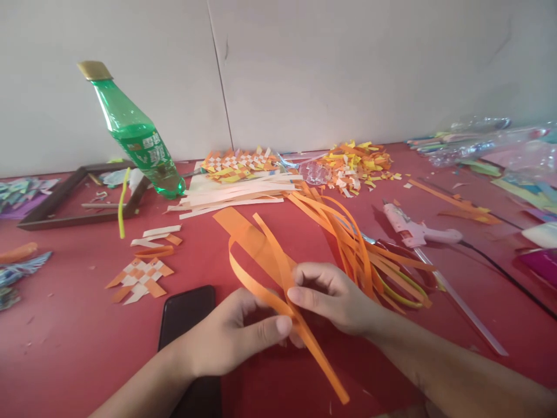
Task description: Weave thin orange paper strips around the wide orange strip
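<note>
Both hands meet low in the middle of the red table point(78, 337), pinching a bundle of long orange paper strips point(256, 244). My left hand point(235, 337) grips the strips with thumb and fingers from the left. My right hand point(331, 296) closes on the same strips from the right, its thumb pointing left. The strips loop up and away from the hands, and one end trails down toward the near edge. A black phone point(187, 313) lies just left of my left hand, partly under the wrist.
A green plastic bottle point(139, 139) leans at the back left by a wooden frame point(56, 215). Piles of pale and orange strips point(235, 194), woven pieces point(139, 278) and paper scraps point(352, 165) lie around. A glue gun point(413, 229) with a cord rests on the right, beside scissors.
</note>
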The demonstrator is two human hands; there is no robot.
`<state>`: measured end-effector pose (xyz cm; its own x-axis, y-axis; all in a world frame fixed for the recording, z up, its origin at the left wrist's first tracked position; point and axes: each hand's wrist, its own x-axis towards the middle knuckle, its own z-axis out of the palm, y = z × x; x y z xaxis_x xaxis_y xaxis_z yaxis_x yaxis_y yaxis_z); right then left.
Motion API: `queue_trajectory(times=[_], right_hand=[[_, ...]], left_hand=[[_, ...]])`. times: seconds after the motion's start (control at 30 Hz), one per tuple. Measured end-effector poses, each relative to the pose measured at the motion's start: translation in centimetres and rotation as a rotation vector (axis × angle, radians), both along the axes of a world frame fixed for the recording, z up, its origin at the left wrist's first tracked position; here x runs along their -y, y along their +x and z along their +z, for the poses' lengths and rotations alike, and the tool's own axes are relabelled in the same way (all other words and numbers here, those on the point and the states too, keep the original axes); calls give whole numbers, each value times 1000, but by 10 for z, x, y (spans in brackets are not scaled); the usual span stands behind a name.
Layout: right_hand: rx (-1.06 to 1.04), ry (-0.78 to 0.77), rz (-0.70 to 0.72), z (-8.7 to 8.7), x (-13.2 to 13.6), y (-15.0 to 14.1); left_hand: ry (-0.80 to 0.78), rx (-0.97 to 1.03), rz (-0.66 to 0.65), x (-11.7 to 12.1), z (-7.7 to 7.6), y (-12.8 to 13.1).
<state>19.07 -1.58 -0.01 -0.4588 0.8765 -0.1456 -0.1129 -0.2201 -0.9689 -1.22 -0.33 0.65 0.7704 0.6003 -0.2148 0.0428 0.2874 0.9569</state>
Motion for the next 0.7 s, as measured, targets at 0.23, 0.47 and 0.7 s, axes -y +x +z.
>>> queue_trajectory(times=[0.23,0.47,0.7], right_hand=[[23,-68,135,-3,0,3],[72,-17,85,-1,1,3],[44,-3,23,-3,1,-1]], left_hand=[[-5,-31,36,-2,5,3],[-2,3,73,-3,1,2],[-3,-20,-50,1,1,-2]])
